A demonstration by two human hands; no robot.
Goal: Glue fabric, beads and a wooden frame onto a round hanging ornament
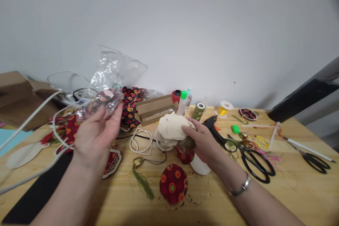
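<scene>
R hand [201,137] grips cream scalloped pieces [172,127] above worktop [312,190]; prob. light, bendy, best pinched at edges, all layers tog. L hand [96,132] at clear bag [108,70], can't tell if gripping; prob. thin, slippery, best bunched.

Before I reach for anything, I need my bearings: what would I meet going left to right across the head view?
Brown cardboard box, left hand, bell with green tassel, stack of cream pieces, right hand, small bright-green object, black-handled scissors, second black-handled scissors.
</scene>
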